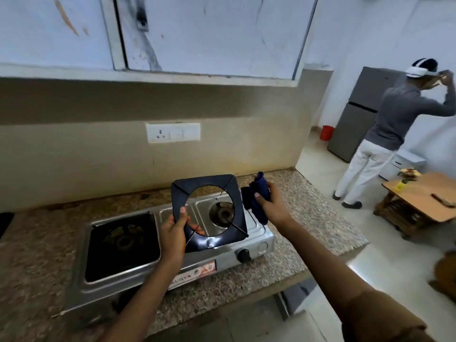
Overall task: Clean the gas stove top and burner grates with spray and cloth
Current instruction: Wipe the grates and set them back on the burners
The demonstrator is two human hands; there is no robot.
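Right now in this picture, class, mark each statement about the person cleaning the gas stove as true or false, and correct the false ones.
1. The left hand holds the square black burner grate lifted off the stove. True.
2. The right hand grips a yellow sponge. False: it grips a dark blue cloth.
3. The round right burner of the steel two-burner stove is uncovered. True.
4. The left burner's grate has been removed. False: it sits in place.
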